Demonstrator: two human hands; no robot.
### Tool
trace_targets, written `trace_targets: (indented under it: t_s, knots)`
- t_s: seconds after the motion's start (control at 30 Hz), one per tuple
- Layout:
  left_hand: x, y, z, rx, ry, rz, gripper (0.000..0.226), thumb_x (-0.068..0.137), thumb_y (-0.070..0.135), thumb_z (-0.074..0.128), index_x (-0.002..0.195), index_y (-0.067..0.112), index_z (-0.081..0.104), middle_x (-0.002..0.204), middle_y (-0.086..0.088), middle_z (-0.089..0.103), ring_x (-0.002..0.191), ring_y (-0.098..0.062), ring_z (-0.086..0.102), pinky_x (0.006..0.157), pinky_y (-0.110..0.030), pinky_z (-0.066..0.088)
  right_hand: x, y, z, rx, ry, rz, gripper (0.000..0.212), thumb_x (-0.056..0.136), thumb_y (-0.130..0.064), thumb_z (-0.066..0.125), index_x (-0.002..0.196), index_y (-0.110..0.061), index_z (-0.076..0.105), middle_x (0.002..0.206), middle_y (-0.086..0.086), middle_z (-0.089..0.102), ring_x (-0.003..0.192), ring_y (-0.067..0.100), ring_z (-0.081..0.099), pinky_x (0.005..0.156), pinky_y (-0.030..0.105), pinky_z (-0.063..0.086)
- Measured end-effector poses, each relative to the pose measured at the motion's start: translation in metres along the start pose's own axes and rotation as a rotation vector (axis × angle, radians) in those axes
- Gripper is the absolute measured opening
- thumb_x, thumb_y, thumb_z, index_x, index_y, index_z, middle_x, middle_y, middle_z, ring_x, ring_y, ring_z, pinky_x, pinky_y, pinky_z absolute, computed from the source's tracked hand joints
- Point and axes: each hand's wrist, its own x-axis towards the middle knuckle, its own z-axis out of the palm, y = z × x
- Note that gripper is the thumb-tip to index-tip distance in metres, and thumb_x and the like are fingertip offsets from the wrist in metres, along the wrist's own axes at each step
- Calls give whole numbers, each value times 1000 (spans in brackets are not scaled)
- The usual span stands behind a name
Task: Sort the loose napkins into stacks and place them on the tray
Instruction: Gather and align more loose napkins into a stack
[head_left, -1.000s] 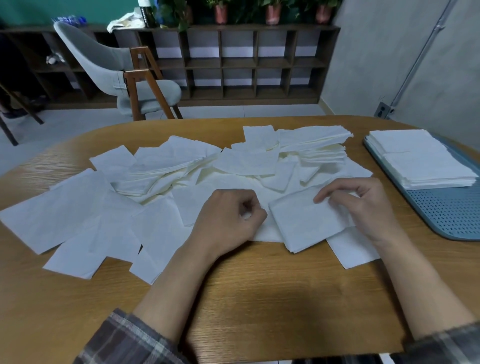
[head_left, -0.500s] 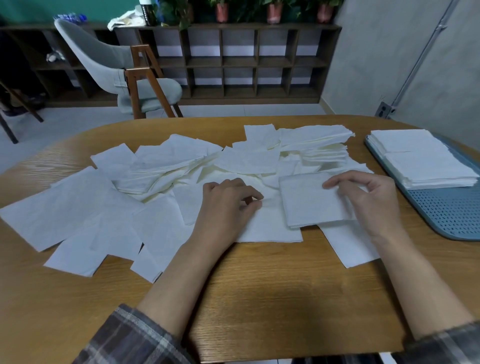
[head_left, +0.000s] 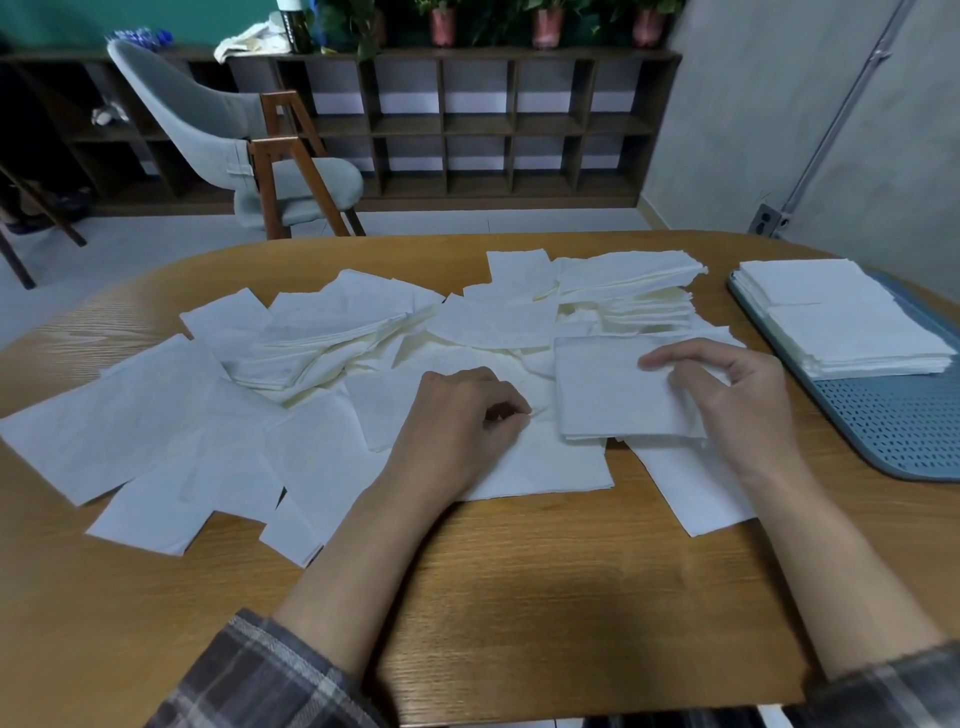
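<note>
- The shelf unit (head_left: 467, 124) fills the back wall as I see it, with potted plants along its top.
- The wooden table (head_left: 519, 597) takes up most of my head view, and both forearms reach across it from plaid sleeves (head_left: 260, 675).
- The loose napkins (head_left: 130, 415) cover the table's middle and left. They are white squares that overlap at odd angles, with rough heaps toward the far side.
- A grey chair (head_left: 208, 119) with wooden legs stands on the floor behind the table, on the left.
- The blue perforated tray (head_left: 893, 421) sits at the table's right edge, apart from the loose spread.
- The stacked napkins (head_left: 841, 322) lie squared on the far part of the tray. Its near part is bare.
- 1 flat napkin (head_left: 545, 462) lies at the near edge of the spread, under the left hand.
- The small stack (head_left: 608, 389) is lifted a little at the centre right, its edges fairly even. It lies over other napkins and is well short of the tray.
- The right hand (head_left: 737, 400) grasps the small stack by its right side, with fingers over the top sheet.
- The left hand (head_left: 457, 421) rests on the flat napkin with fingers curled and tips down on the paper. I cannot tell whether they pinch it.
</note>
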Motion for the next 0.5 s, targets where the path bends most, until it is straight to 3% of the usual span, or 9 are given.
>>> trace_targets:
  t_s: [0.17,0.33,0.43,0.5]
  knots:
    - [-4,5,-3,-9,19,82,8,84,17,79,81,24,82,78,10,73,76,-9,67,82,-42,54,0,1,0,12,7,19,35,93,6,58,92,-19,82,102,-19,79,108,-8,65,87,1,40]
    - [-9,15,-10,-118,-100,112,5,85,20,80,83,24,78,90,16,74,92,-1,68,92,-32,51,0,2,2,31,-34,-9,29,96,0,61,97,-19,82,106,-15,79,112,-3,66,91,7,43]
    - [-14,28,-19,-337,-147,-11,9,87,11,79,85,20,76,90,13,77,95,-4,72,92,-18,52,-2,-1,4,75,-100,-26,21,99,-19,60,101,-18,81,111,-11,79,118,1,66,98,14,44]
    - [-14,34,-23,-479,-146,-72,10,89,7,79,86,16,76,89,7,77,91,-11,74,91,-24,57,-3,-2,6,87,-142,-45,30,97,-33,56,103,-17,80,114,-11,78,121,3,65,102,14,43]
